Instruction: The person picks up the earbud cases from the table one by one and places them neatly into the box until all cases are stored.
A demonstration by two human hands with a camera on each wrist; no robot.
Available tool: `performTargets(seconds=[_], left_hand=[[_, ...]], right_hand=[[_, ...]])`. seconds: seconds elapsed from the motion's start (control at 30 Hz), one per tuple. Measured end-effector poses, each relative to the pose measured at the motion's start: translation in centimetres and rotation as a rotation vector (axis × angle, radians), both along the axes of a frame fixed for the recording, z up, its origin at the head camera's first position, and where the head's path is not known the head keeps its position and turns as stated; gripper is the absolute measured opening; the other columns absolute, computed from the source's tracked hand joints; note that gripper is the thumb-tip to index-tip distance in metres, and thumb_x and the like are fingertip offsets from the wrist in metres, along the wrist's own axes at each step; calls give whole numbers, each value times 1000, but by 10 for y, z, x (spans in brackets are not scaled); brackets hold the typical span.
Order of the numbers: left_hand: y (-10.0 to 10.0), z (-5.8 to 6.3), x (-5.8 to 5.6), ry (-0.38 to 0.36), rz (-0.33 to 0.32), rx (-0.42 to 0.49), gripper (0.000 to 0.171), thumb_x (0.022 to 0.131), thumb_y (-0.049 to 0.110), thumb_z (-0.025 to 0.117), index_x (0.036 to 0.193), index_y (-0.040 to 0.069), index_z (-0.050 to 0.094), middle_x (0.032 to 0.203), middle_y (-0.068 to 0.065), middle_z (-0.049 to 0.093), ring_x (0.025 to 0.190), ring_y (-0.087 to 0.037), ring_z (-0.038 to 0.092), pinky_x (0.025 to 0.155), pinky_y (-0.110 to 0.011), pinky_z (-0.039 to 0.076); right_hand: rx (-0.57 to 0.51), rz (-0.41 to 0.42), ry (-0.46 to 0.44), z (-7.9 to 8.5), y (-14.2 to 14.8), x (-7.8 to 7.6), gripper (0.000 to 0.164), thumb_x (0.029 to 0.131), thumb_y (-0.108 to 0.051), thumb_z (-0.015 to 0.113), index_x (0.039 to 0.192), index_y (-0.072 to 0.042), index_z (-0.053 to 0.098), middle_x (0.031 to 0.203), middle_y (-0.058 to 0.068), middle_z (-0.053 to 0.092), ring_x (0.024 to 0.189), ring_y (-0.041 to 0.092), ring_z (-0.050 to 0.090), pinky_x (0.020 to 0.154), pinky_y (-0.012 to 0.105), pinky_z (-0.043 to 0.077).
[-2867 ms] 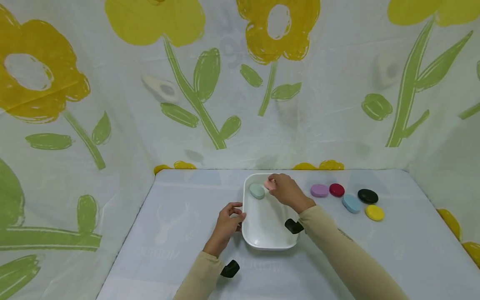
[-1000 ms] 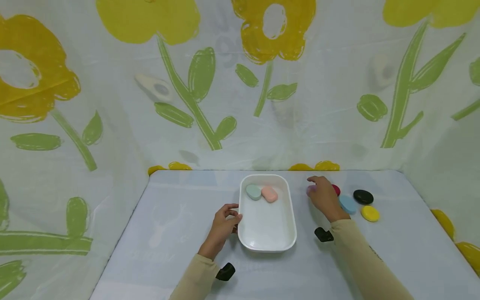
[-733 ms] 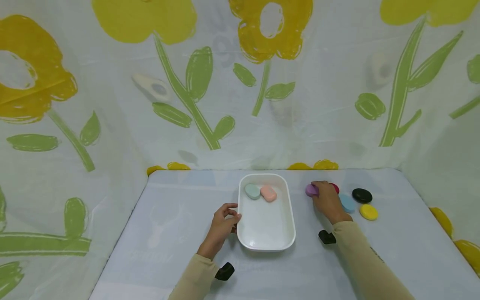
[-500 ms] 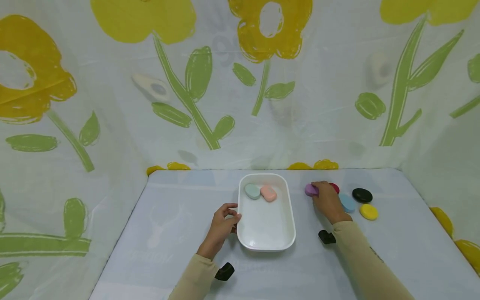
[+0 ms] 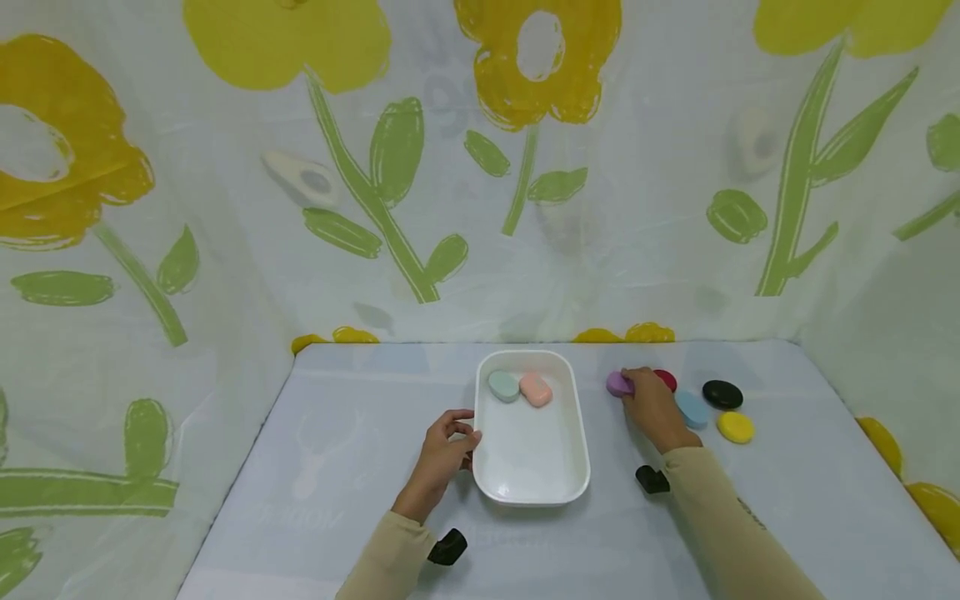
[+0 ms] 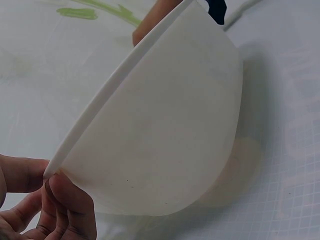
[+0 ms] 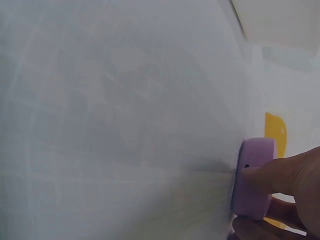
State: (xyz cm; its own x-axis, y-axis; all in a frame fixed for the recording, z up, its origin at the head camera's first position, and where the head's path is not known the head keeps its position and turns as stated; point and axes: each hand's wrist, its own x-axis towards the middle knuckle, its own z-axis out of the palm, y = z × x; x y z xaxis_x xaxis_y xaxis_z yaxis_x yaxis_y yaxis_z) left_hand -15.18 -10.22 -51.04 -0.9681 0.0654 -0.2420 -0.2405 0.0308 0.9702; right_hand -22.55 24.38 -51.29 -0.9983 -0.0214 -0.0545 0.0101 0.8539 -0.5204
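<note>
A white rectangular tray [image 5: 531, 458] stands on the table, holding a pale green oval soap [image 5: 503, 386] and a pink soap bar [image 5: 536, 390] at its far end. My left hand [image 5: 441, 457] is at the tray's left side. In the left wrist view, its thumb and fingers pinch the tray's rim [image 6: 115, 77]. To the right of the tray, my right hand [image 5: 651, 404] grips a purple oval soap [image 5: 618, 384] between thumb and fingers. The right wrist view shows this purple soap [image 7: 254, 180] low on the table surface; the fingers partly cover it.
Right of my right hand lie a red soap [image 5: 665, 380], partly hidden by the hand, and a light blue one [image 5: 692, 410]. A black soap [image 5: 722, 395] and a yellow soap [image 5: 736, 427] lie farther right. A flower-printed curtain [image 5: 645, 208] rises behind the table.
The pink soap was let go in the tray beside the green one. My right hand moved right and took hold of the purple soap. The left hand stayed at the rim.
</note>
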Motion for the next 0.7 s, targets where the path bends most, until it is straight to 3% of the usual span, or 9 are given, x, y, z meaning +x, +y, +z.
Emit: performTargets(seconds=[0.7], left_hand=[[1, -3, 1, 17, -10, -7, 43, 103, 3, 66, 142, -6, 52, 104, -10, 58, 65, -19, 59, 60, -30, 54]], right_hand=[[30, -38, -13, 0, -7, 7, 55, 97, 2, 73, 146, 13, 52, 143, 34, 54, 136, 51, 50, 110, 62, 46]])
